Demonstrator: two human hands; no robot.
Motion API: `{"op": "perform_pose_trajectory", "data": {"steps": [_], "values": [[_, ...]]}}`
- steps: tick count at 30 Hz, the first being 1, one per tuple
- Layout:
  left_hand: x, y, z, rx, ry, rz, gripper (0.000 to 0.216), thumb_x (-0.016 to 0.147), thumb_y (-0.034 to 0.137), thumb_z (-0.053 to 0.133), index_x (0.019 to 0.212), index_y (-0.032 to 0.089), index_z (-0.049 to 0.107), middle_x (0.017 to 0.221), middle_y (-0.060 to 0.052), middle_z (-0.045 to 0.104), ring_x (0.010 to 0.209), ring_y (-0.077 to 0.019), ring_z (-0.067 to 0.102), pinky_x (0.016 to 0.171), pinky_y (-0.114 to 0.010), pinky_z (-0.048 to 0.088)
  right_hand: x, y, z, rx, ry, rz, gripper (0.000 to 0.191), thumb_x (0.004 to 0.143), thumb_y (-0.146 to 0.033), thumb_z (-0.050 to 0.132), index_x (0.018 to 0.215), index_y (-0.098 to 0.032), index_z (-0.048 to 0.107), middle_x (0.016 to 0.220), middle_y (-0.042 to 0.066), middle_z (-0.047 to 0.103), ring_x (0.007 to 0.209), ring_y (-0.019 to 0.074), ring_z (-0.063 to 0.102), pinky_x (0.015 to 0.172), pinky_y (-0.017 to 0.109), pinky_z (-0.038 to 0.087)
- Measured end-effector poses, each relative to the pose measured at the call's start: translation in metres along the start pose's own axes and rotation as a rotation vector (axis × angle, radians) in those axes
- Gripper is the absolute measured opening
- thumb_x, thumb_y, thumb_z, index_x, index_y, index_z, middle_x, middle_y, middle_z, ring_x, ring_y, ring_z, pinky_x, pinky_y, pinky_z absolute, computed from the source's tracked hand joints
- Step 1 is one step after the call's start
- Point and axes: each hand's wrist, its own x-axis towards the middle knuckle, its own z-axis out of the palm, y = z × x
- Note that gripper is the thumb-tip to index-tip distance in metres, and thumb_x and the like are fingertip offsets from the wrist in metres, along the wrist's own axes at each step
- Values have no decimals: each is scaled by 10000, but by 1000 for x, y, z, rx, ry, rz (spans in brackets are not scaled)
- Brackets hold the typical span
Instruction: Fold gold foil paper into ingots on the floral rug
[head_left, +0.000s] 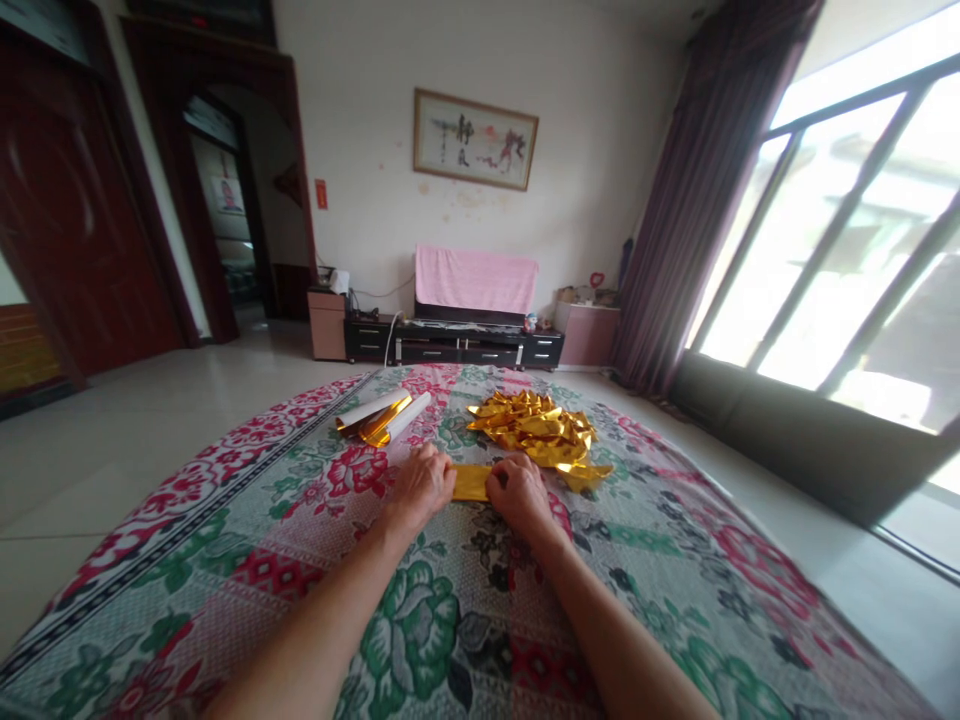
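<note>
A strip of gold foil paper (471,482) lies flat on the floral cloth (465,600). My left hand (424,482) is closed on its left end, fingers curled and pressing down. My right hand (519,490) is closed on its right end in the same way. Just beyond the hands sits a pile of folded gold paper pieces (538,428). To the left of that pile lie rolled sheets of gold and white paper (382,414).
The floral cloth covers a wide surface in front of me. A tiled floor (135,430) runs to the left. At the back stand a dark low TV cabinet (450,345) with a pink cover, and small side cabinets. A window and dark curtain (697,200) fill the right.
</note>
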Motion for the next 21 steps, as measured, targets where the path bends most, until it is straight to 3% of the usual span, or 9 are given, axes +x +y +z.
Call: {"op": "perform_pose_trajectory", "data": {"steps": [8,16,21], "values": [[-8,7,-1,11,45,-8,380,696,515,581,844,165,599,874,-78,555,897,-217,527,843,-320,413,-7,-3,-4,-30,-49,-25,244,745,-374,550,858,-173,630,955,83,566,909,195,505,835,277,357],[-19,8,-7,2,-37,-25,471,716,564,537,982,175,555,997,-95,534,1012,-254,479,889,-376,370,-19,-16,-23,-69,-169,6,327,779,-442,508,992,-200,566,1104,73,533,1014,217,484,869,335,330],[-18,8,-7,-14,-57,-41,454,714,554,549,973,181,557,992,-77,530,1010,-233,480,895,-359,368,-17,-11,-23,-51,-226,-20,317,804,-431,476,1015,-207,554,1135,73,514,1054,205,465,890,343,317]]}}
